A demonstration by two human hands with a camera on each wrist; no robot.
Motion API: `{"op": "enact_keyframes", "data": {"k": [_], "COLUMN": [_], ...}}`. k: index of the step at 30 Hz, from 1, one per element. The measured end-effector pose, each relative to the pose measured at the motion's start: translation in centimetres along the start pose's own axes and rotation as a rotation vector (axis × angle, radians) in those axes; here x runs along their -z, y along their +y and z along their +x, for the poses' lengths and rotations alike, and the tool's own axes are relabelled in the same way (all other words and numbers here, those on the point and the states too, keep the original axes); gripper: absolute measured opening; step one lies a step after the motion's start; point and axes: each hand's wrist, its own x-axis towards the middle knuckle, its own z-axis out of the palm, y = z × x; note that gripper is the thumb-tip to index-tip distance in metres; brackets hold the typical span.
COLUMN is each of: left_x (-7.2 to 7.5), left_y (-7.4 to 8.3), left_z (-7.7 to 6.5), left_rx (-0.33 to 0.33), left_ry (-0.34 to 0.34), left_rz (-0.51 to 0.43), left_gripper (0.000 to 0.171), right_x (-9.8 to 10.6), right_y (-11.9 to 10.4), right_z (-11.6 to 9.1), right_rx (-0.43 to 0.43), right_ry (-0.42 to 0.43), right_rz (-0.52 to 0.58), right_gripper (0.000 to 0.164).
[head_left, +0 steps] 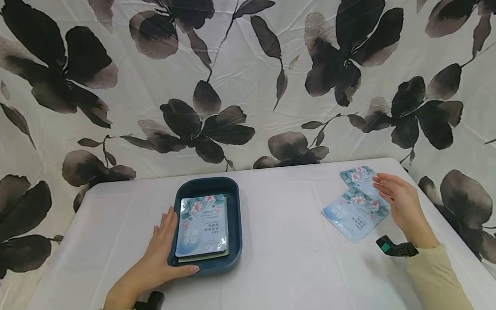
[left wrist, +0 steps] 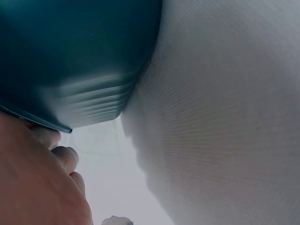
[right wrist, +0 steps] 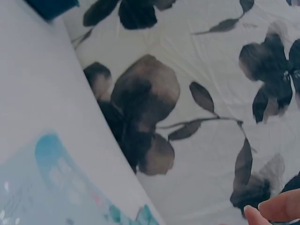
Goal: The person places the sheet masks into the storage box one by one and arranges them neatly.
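Observation:
A dark blue-green tray [head_left: 235, 225] stands on the table and holds a small stack of flat, shiny light-blue sachets [head_left: 203, 228] printed with flowers. My left hand [head_left: 155, 256] rests against the tray's left side, fingers stretched along the rim and thumb at the near edge. At the right lie two similar sachets, the nearer one [head_left: 354, 216] set at a slant and overlapping the farther one [head_left: 356, 176]. My right hand [head_left: 400, 200] hovers at their right edge, fingers loosely bent; its fingertips [right wrist: 281, 207] show at the lower right of the right wrist view.
White cloth covers the table [head_left: 281, 231]. Behind it hangs a pale curtain [head_left: 276, 73] with dark flowers, which also runs down past the table's right edge. Each wrist wears a black strap, the right one [head_left: 398, 248] with a green patch.

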Motion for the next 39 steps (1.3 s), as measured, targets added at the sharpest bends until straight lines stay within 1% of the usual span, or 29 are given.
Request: {"op": "enact_keyframes", "data": {"k": [3,6,8,11,13,16,20,24,28,33,36,39], "left_x": [0.0,-0.1,-0.1,-0.2,-0.2,-0.2,-0.2,-0.2,-0.1,0.0,-0.1,-0.2], "left_y": [0.0,0.0,-0.1,-0.2,-0.2,-0.3,-0.3,-0.4,-0.2,-0.1,-0.2,-0.4], "left_z": [0.1,0.1,0.0,0.0,0.0,0.1,0.1,0.0,-0.1,-0.1,-0.1,0.0], "left_rx": [0.001,-0.002,0.004,0.01,0.017,0.014,0.0,-0.002,0.002,0.002,-0.003,-0.006], "left_ry": [-0.005,-0.006,-0.006,-0.006,-0.007,-0.004,0.004,0.006,0.0,0.002,0.005,0.007], "left_rz": [-0.001,-0.007,-0.006,-0.003,0.003,0.005,0.005,0.003,0.004,0.0,0.001,0.004], "left_gripper": [0.132,0.132,0.132,0.133,0.133,0.134,0.133,0.132,0.132,0.132,0.132,0.133], "right_x": [1.2,2.3,3.0,3.9,4.6,5.3,5.7,5.6,5.0,4.1,3.4,2.9], "right_y": [0.7,1.7,2.4,3.3,3.8,4.4,5.1,5.5,5.8,5.8,5.6,5.5], "right_z": [-0.2,-0.4,-0.5,-0.9,-1.1,-1.5,-1.6,-1.4,-1.1,-0.5,-0.4,-0.5], "right_rx": [-0.057,-0.104,-0.135,-0.182,-0.215,-0.236,-0.22,-0.219,-0.23,-0.202,-0.199,-0.172], "right_ry": [0.113,0.236,0.3,0.339,0.323,0.304,0.278,0.223,0.194,0.166,0.131,0.103], "right_rz": [0.015,-0.007,-0.053,-0.141,-0.176,-0.185,-0.186,-0.237,-0.325,-0.51,-0.58,-0.636], "right_gripper": [0.018,0.02,0.025,0.038,0.046,0.048,0.047,0.053,0.061,0.065,0.07,0.074]}}
